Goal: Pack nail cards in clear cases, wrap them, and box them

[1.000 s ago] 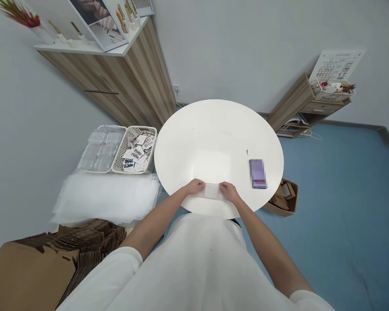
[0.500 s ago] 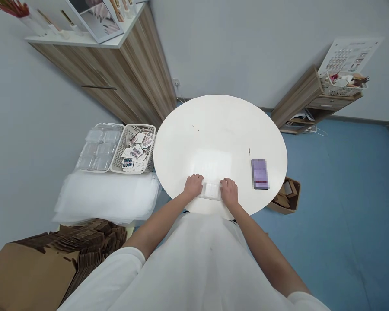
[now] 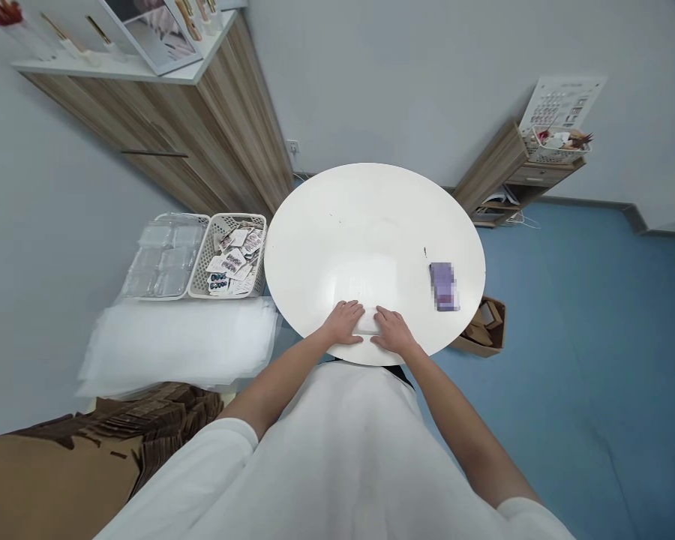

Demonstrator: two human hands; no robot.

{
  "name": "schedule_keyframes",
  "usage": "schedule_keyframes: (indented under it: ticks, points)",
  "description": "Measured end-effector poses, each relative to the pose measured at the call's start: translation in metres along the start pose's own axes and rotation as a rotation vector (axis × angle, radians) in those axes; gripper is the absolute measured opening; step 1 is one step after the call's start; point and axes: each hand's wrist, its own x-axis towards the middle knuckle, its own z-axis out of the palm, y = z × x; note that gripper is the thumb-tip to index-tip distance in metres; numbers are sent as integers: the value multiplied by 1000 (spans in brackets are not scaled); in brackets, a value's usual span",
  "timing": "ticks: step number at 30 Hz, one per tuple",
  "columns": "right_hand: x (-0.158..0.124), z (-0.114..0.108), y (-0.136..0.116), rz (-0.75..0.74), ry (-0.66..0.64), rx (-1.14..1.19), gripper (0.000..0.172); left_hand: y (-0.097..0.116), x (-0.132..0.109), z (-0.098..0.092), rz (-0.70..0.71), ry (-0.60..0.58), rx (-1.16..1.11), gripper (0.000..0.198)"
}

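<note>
A small white, partly see-through flat packet (image 3: 367, 322) lies near the front edge of the round white table (image 3: 365, 217). It looks like a thin box in film, but I cannot tell its exact kind. My left hand (image 3: 343, 322) holds its left end, fingers over the top and far side, thumb along the near edge. On the right end, my right hand (image 3: 392, 330) has the same hold, its thumb pointing inward. The palms hide both ends of the packet. Right of the hands lies a purple, blurred-out rectangular object (image 3: 444, 286).
Left of the table stand a basket of printed cards (image 3: 233, 259) and a basket of clear plastic boxes (image 3: 166, 255). Nearer are white translucent sheets (image 3: 180, 341) and stacked brown cardboard (image 3: 61, 472). A carton (image 3: 481, 330) sits on the floor at right; cabinets stand behind.
Both hands have come closer together over the packet, and their thumbs now show along its near edge. The film that spread toward the hands is now mostly covered. The camera view has shifted slightly.
</note>
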Motion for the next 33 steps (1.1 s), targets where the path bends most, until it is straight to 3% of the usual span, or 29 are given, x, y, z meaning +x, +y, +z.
schedule_keyframes:
  ticks: [10,17,21,25,29,33]
  points:
    - [-33,12,-38,63,-15,144,38,16,-37,7,-52,-58,-96,45]
    - [-27,-6,-32,42,1,313,25,10,-40,-1,-85,-79,-203,37]
    - [-11,-16,-22,123,8,332,24,1,-26,-9,-220,-158,-288,34]
    - [3,-21,-14,167,-68,428,30,-15,-16,-14,-290,-218,-545,42]
    - [11,-22,-6,278,-67,568,34,-37,-14,-15,-368,-173,-673,52]
    - [15,-18,2,357,-101,639,29,-53,-16,-10,-516,-94,-844,35]
